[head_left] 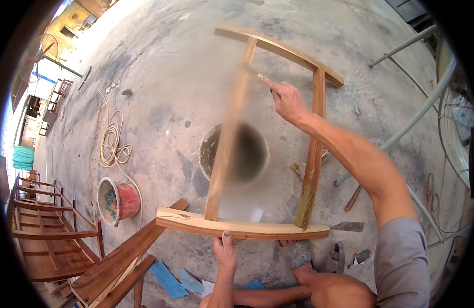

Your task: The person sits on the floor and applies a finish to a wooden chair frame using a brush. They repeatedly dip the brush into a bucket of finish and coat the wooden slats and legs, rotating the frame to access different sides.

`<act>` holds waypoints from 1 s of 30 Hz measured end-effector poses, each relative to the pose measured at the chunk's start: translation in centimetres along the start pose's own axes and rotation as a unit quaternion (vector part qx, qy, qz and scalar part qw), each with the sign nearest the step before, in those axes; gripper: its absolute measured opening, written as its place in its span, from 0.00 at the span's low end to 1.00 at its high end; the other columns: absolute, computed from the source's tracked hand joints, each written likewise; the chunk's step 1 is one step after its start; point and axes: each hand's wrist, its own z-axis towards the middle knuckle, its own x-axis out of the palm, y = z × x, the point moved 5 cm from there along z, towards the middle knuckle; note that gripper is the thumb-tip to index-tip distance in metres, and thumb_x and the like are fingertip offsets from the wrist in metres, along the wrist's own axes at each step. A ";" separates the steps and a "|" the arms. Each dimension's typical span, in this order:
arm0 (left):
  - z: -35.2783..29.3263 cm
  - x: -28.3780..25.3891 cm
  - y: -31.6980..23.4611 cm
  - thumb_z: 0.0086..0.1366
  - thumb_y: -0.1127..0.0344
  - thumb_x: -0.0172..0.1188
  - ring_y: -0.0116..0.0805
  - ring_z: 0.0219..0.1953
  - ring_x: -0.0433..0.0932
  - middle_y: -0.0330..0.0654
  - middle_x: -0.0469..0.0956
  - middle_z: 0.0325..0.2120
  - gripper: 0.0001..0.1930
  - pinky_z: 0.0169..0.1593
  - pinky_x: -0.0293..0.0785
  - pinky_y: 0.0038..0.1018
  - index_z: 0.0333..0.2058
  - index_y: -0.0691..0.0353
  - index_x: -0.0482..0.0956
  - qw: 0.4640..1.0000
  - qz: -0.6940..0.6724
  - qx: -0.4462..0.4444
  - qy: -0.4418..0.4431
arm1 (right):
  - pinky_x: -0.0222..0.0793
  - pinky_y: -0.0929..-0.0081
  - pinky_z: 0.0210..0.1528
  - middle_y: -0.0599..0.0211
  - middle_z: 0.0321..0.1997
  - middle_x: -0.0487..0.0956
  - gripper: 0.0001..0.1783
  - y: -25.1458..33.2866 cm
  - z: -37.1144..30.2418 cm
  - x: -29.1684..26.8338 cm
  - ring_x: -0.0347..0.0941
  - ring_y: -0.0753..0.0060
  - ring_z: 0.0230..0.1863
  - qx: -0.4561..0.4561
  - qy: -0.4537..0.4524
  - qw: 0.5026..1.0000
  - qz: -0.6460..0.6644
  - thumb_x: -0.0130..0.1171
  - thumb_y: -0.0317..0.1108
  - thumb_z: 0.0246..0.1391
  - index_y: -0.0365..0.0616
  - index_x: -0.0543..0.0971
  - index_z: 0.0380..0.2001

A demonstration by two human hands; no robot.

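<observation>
By the left edge of my view, a slatted brown frame (pixel 54 233) bounds the near side. A slanted brown board (pixel 125 249) crosses behind the left end of the near rail (pixel 278 230), closing off room left of my grip. My left hand (pixel 225 251) grasps that rail of the wooden frame (pixel 227 149), which spans away ahead of it. Concrete floor (pixel 160 97) stretches beyond, left of the frame. My right hand (pixel 288 100) is curled around a small pale-ended tool (pixel 260 77), too blurred to name, between the two long bars; its forearm crosses the right bar (pixel 311 174).

Around these, left of my left hand sits a red bucket (pixel 127 200), with coiled cable (pixel 111 143) farther out and blue sheets (pixel 167 278) nearer me. A larger bucket (pixel 209 149) stands ahead of it. Right of my right forearm, grey metal tubes (pixel 421 115) bar the way.
</observation>
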 end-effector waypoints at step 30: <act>-0.2 -0.1 0.2 0.76 0.46 0.52 0.44 0.53 0.78 0.45 0.71 0.54 0.28 0.52 0.80 0.44 0.62 0.61 0.62 1.000 -0.015 -0.009 0.000 | 0.73 0.66 0.44 0.61 0.29 0.75 0.35 -1.8 2.3 0.8 0.74 0.59 0.34 -0.049 0.053 0.997 0.031 0.45 0.19 0.54 0.57 0.77 0.64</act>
